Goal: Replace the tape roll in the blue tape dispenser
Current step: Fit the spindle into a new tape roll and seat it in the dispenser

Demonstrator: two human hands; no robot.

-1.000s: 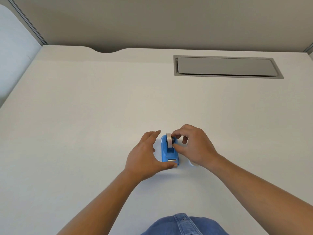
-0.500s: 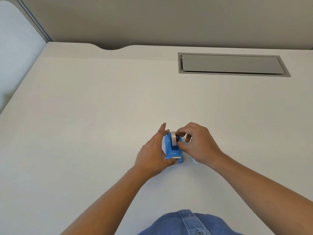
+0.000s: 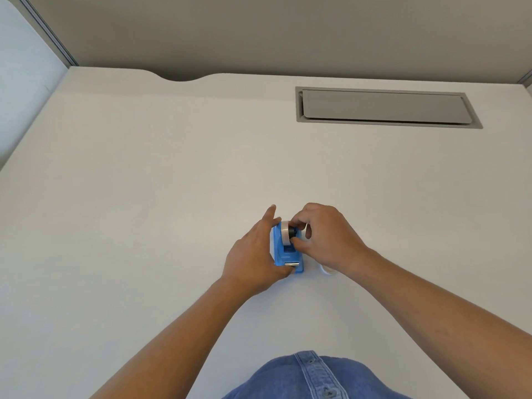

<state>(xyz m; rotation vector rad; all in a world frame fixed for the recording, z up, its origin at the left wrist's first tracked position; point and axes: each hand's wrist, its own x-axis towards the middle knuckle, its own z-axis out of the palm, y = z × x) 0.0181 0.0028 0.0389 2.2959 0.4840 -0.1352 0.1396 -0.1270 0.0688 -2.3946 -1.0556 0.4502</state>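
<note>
A small blue tape dispenser (image 3: 283, 256) stands on the white desk (image 3: 144, 211), its metal cutter toward me. My left hand (image 3: 253, 254) clasps its left side, thumb at the front corner. A pale tape roll (image 3: 285, 233) on a black hub sits upright in the dispenser's cradle. My right hand (image 3: 325, 236) pinches the roll and hub between thumb and fingers from the right. A second white roll (image 3: 328, 271) lies on the desk, mostly hidden under my right wrist.
A grey cable-tray lid (image 3: 383, 106) is recessed in the desk at the back right. The desk's rear edge has a curved cut-out (image 3: 178, 77). A pale partition (image 3: 23, 67) stands at the left. My denim shirt (image 3: 313, 378) shows at the bottom.
My left hand has closed in against the dispenser's side. My right fingers have shifted on the roll, and the black hub now shows. The view has shifted slightly.
</note>
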